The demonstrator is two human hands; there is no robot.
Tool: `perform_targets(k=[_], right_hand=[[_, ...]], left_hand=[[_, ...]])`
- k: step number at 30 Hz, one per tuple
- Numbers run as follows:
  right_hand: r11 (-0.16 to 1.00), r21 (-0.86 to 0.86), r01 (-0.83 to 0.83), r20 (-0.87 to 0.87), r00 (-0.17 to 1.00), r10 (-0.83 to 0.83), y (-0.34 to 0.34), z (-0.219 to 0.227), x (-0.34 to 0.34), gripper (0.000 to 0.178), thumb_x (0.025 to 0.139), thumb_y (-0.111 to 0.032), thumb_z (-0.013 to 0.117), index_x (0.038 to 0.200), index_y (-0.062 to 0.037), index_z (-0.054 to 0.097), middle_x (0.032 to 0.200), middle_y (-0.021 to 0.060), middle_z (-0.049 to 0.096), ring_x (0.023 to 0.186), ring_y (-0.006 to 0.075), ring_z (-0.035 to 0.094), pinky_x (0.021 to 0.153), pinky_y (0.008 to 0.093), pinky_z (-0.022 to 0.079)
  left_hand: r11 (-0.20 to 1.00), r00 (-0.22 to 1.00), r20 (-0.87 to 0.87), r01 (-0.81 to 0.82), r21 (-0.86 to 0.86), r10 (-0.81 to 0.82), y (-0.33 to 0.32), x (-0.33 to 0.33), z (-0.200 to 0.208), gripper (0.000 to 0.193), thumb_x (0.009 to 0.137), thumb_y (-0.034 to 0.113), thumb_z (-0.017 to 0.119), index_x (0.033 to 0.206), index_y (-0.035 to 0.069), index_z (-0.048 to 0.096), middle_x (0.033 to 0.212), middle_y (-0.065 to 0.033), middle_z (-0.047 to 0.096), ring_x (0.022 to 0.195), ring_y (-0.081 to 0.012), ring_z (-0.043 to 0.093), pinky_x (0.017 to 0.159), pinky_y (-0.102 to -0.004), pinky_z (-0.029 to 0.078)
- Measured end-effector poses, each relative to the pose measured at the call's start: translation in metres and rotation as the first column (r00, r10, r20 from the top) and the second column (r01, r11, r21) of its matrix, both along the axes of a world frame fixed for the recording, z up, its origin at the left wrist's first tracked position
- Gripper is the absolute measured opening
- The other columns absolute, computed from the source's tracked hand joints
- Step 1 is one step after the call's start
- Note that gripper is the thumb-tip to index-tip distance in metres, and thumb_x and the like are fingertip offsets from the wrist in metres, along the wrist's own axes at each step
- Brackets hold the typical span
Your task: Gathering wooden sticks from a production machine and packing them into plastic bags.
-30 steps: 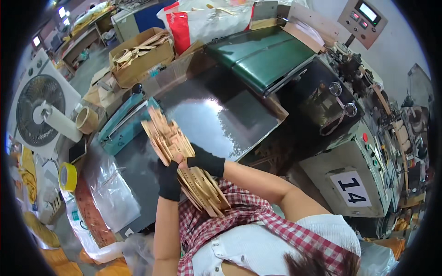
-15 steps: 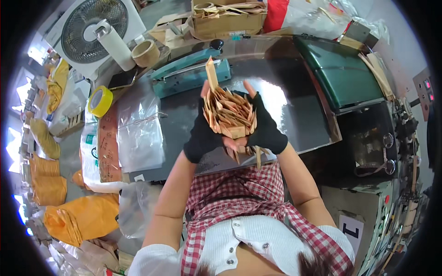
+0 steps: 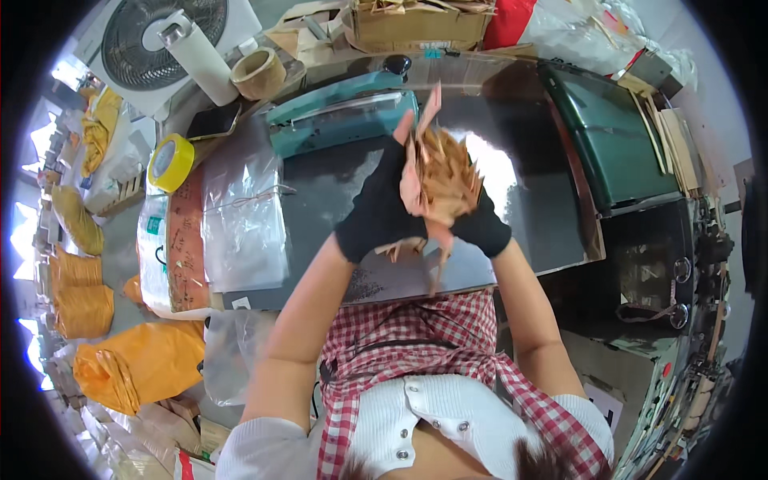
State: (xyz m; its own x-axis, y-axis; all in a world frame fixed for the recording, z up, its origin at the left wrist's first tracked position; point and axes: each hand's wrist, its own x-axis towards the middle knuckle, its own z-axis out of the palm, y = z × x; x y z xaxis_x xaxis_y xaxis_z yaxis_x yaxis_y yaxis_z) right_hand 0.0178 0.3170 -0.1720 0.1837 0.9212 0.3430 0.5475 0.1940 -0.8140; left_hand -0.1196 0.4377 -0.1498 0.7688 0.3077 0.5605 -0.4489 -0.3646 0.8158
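Above the dark tabletop (image 3: 328, 180), both my hands, in black fingerless gloves, clasp a thick bundle of thin tan strips (image 3: 446, 172). My left hand (image 3: 376, 200) is closed around its left side, with the thumb pointing up. Against the lower right side presses my right hand (image 3: 484, 226), its fingers mostly hidden by the bundle. One longer strip sticks up from the top, and a few ends hang below my hands. Motion smears the strips, so their material is hard to make out. Behind my left hand lies a teal bag sealer (image 3: 340, 124).
Clear plastic bags (image 3: 246, 240), tied with string, lie at the left beside yellow tape (image 3: 171, 162). A phone (image 3: 213, 122), white bottle (image 3: 200, 64), brown tape roll (image 3: 258, 74) and fan (image 3: 152, 36) stand beyond. A green case (image 3: 612, 132) is at right; a carton (image 3: 416, 28) at back.
My hands have moved slightly right with the bundle and turned it, so the strips face more to the right. My left hand now shows more from its back. The view has shifted a little.
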Motion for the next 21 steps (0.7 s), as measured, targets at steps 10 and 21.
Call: perform_targets(k=[10,21], right_hand=[[0.962,0.271,-0.029,-0.529,0.830,0.174,-0.011,0.077,-0.048,0.121,0.060,-0.030,0.089,0.148,-0.0007,0.012,0.138,0.0159,0.042,0.119,0.0222,0.050,0.103,0.0355,0.037],[0.894,-0.008,-0.447,-0.712,0.630,0.309,0.006,0.009,-0.069,0.082,0.072,-0.022,0.074,0.143,-0.0040,0.036,0.109,0.0058,0.059,0.098,0.0142,0.055,0.090,0.0272,0.042]], left_hand=[[0.640,0.949,-0.244,-0.062,-0.766,-0.200,-0.035,-0.070,0.064,0.065,0.074,0.026,0.074,0.126,0.003,0.044,0.114,-0.0059,0.056,0.100,-0.0162,0.057,0.088,-0.0295,0.047],[0.316,0.933,0.036,0.157,-0.936,-0.357,-0.064,-0.089,-0.029,0.066,0.071,0.035,0.075,0.120,0.002,0.047,0.104,-0.0135,0.059,0.093,-0.0229,0.063,0.081,-0.0319,0.055]])
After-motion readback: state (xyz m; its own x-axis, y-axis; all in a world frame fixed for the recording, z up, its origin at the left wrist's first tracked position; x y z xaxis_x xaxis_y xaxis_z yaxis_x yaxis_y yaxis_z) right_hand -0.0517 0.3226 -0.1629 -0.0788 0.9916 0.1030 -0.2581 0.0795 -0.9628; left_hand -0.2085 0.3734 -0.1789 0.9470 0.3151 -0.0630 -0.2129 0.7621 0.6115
